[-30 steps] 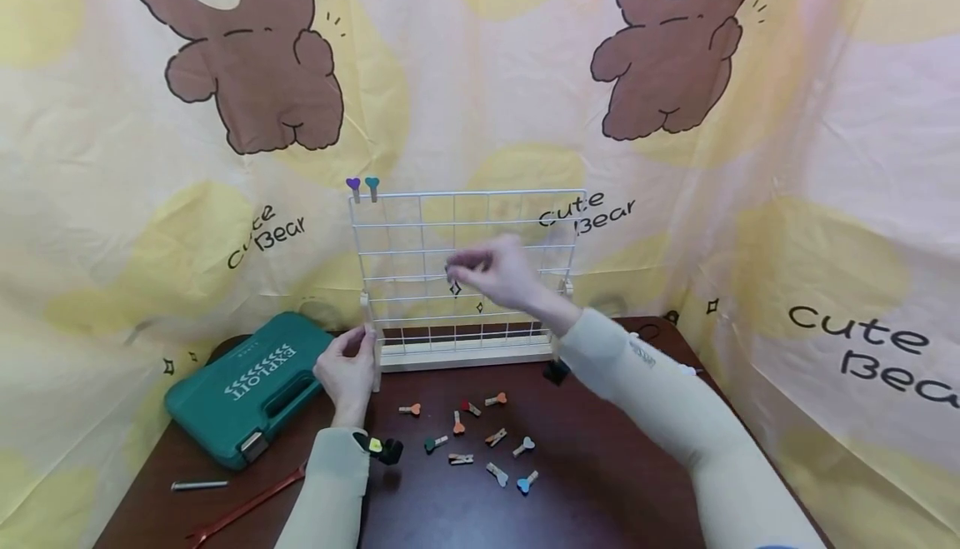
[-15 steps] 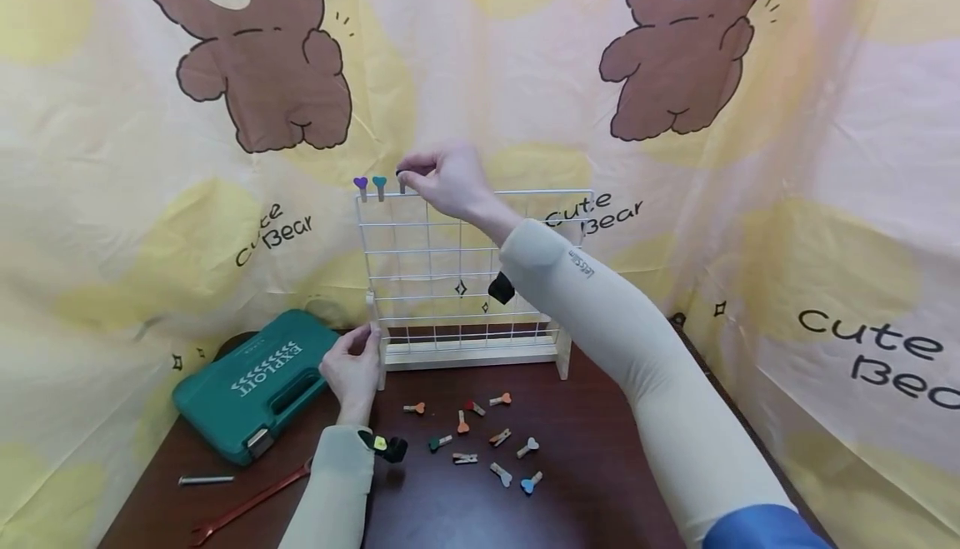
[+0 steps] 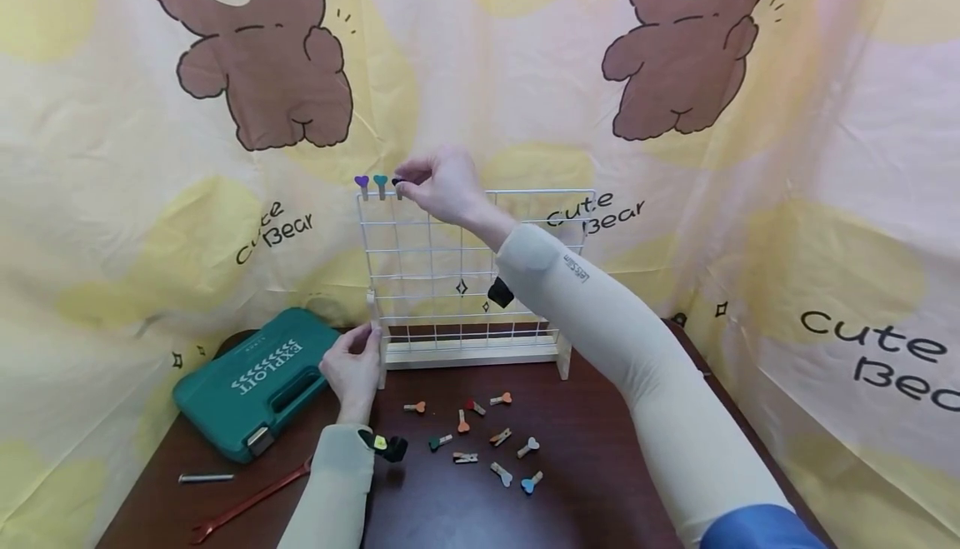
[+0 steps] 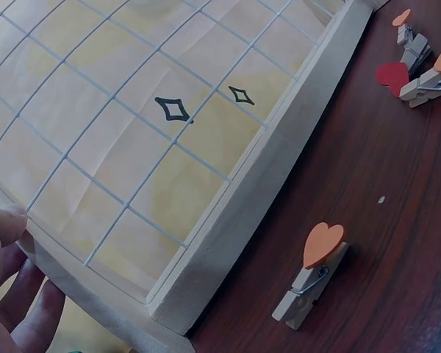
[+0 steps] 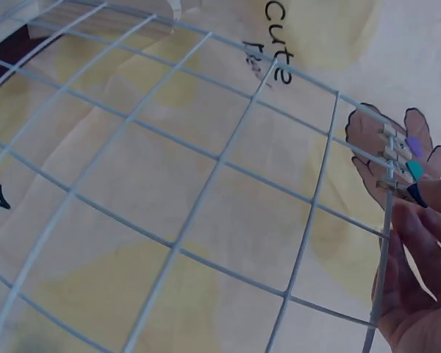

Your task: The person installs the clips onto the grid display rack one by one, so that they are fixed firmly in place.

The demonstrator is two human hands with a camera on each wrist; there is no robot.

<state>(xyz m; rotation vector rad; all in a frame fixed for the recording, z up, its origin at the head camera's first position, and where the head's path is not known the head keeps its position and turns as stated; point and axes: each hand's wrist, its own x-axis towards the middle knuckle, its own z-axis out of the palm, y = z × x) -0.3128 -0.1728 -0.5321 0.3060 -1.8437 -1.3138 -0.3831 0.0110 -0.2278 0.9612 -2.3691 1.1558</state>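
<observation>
At the top wire of a white grid rack, my right hand pinches a small clothespin with a dark blue heart. The pin straddles the wire, right beside the teal-heart clothespin and the purple-heart clothespin, which are clipped there upright. Low on the rack's left side, my left hand grips the wooden side post, thumb on one face and fingers on the other. Several loose heart clothespins lie on the table in front, among them an orange one and a red one.
A green tool case lies left of the rack. Before it are a metal rod and a red wrench on the dark table. A bear-print curtain hangs close behind the rack.
My right hand has risen leftward to the top wire, bringing the dark blue clothespin there, then shifted slightly left toward the teal one. My left hand stays on the post.
</observation>
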